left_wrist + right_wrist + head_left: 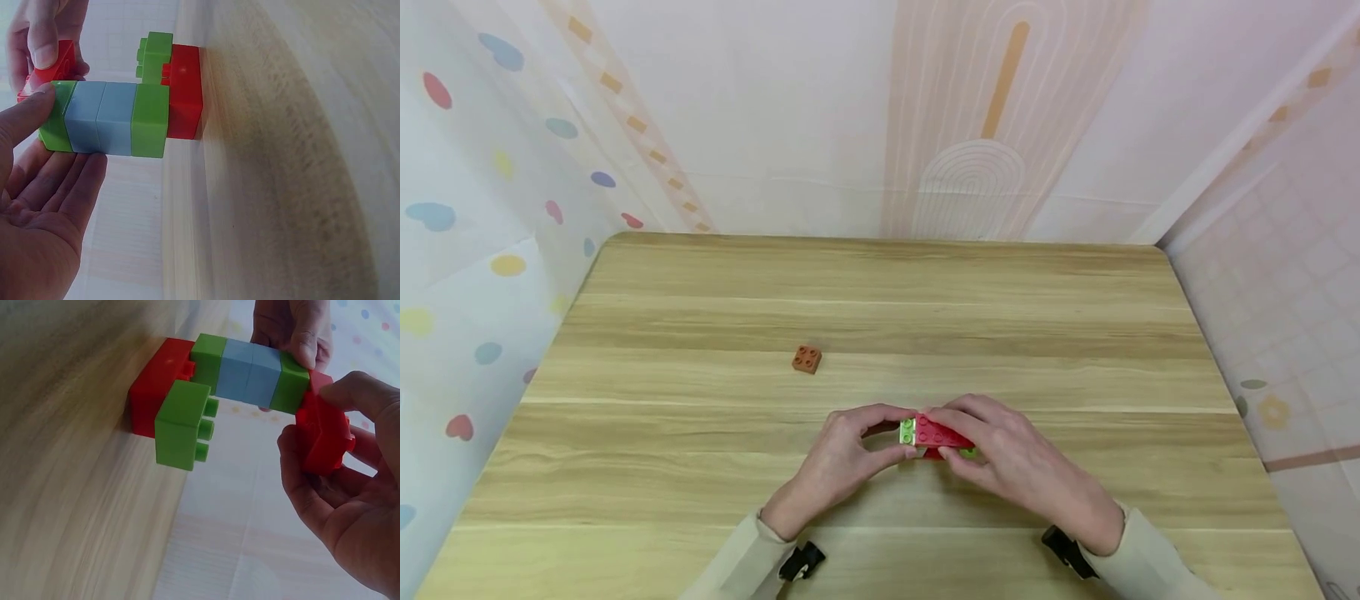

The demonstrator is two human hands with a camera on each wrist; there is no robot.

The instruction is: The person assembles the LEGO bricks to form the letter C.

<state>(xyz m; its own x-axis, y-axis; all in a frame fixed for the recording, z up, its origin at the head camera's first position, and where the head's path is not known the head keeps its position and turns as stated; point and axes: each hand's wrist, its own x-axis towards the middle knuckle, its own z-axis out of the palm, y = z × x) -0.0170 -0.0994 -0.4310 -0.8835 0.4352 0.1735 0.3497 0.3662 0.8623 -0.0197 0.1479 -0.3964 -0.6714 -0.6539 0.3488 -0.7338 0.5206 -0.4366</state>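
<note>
My left hand [838, 458] pinches the top green brick [61, 119] of a column between thumb and fingers. Two light blue bricks [100, 119] and a lower green brick [150, 122] make up the rest of that column, which rises from one end of a red base brick [186, 94] on the table. Another green brick [181, 428], studs up, sits on the base's other end. My right hand [1018, 454] grips a second red brick [322, 428], slightly tilted, at the column's top. Its near end meets the top green brick; whether they are joined I cannot tell.
A small brown brick [807, 359] with studs up lies on the wooden table [700, 433], beyond the hands and to their left. Patterned cloth walls [790, 117] border the table at the back and both sides.
</note>
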